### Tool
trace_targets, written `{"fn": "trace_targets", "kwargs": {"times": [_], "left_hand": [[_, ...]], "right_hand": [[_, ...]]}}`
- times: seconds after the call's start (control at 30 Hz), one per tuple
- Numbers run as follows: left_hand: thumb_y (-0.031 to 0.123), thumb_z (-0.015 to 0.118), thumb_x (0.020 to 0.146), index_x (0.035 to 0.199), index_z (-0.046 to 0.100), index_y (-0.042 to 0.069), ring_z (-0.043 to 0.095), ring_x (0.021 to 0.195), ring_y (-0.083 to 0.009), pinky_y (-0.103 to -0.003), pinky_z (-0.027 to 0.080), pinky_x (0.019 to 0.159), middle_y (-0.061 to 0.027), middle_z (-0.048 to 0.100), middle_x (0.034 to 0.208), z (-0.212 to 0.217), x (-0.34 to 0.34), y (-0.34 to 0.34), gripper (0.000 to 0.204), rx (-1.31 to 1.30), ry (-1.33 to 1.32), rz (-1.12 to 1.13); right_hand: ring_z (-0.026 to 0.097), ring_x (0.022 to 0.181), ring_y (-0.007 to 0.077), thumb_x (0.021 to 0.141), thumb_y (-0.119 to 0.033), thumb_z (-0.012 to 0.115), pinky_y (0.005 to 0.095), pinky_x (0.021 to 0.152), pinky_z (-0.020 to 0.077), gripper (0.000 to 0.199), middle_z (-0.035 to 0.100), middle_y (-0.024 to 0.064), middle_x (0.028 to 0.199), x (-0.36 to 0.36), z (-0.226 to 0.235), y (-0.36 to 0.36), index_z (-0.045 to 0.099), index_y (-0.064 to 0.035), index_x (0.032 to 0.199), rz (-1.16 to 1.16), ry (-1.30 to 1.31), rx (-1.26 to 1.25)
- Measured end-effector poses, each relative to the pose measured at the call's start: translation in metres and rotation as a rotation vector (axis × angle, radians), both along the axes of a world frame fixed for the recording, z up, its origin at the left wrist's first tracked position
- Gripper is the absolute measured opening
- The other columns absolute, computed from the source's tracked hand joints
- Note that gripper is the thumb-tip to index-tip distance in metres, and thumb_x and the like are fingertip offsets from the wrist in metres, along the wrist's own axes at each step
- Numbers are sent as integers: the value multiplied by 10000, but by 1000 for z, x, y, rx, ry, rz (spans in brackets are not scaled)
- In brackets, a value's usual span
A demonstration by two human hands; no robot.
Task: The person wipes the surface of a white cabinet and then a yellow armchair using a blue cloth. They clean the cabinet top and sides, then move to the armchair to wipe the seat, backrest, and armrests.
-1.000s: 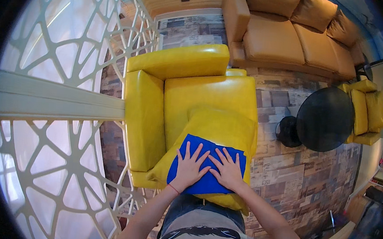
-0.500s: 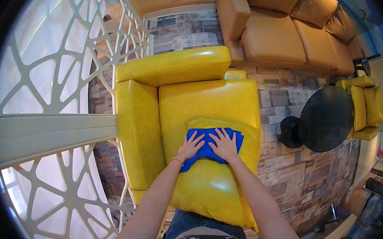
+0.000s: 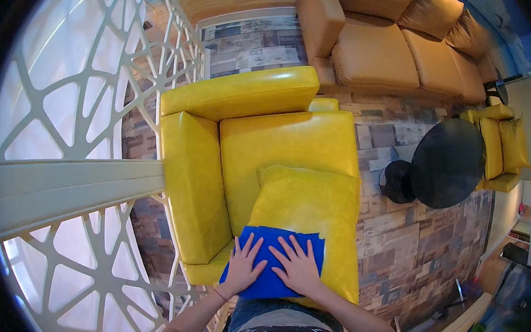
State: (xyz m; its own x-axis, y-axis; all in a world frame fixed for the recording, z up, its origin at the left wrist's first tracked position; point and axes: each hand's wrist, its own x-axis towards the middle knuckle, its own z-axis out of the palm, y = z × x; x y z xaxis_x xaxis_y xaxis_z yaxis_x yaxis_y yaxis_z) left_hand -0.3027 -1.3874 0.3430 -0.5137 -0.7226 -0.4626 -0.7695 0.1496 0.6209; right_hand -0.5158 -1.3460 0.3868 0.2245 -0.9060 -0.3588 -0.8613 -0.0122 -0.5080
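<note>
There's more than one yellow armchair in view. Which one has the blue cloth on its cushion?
The near yellow armchair by the white lattice screen. Both hands, left hand and right hand, press the blue cloth flat on its loose cushion. The other armchair sits beyond the round black table.

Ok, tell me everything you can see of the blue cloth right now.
The blue cloth is a plain, bright blue, soft-looking rectangle, spread flat and unfolded. It lies on the near end of the yellow cushion on the yellow armchair, its left corner hanging past the cushion's edge. The left hand and right hand both press on it palm down with fingers spread, covering its near part. Its far edge looks slightly uneven.
</note>
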Motion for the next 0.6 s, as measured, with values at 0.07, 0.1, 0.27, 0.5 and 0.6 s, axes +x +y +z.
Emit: {"fn": "trace_targets", "kwargs": {"times": [0.07,0.1,0.27,0.5,0.6], "left_hand": [[514,609,913,1508,436,255,204,1433,-570,-721,256,1070,-146,263,1626,13,-25,0,672,-129,-32,-78],[519,617,905,1492,464,262,209,1427,-574,-732,258,1057,-147,263,1625,18,-39,-3,659,-193,-44,-133],[523,589,913,1449,522,280,213,1426,-561,-794,247,999,-135,339,1588,5,-115,-22,592,-331,-6,-283],[507,509,966,1475,479,321,228,1436,-536,-791,226,1037,-67,316,1612,-88,-193,-59,542,-389,-136,-258],[500,506,975,1467,490,320,256,1440,-516,-755,222,1077,-55,332,1608,-97,-208,-89,524,-260,-122,-205]], "right_hand": [[299,1468,340,931,-442,607,663,1145,189,597,368,99,1579,-15,9,13,476,-240,1477,-41,66,33],[307,1463,337,925,-448,613,668,1142,188,594,385,91,1569,-24,11,21,489,-240,1468,-91,77,6],[304,1465,343,938,-426,603,696,1128,177,554,384,93,1567,-70,2,34,509,-241,1451,-274,132,33],[306,1469,323,948,-451,580,693,1104,248,519,348,74,1591,-138,-108,-13,504,-309,1442,-455,62,-6],[283,1482,321,941,-547,565,675,1125,236,589,330,73,1603,-171,-138,-37,472,-313,1473,-474,-75,79]]}}
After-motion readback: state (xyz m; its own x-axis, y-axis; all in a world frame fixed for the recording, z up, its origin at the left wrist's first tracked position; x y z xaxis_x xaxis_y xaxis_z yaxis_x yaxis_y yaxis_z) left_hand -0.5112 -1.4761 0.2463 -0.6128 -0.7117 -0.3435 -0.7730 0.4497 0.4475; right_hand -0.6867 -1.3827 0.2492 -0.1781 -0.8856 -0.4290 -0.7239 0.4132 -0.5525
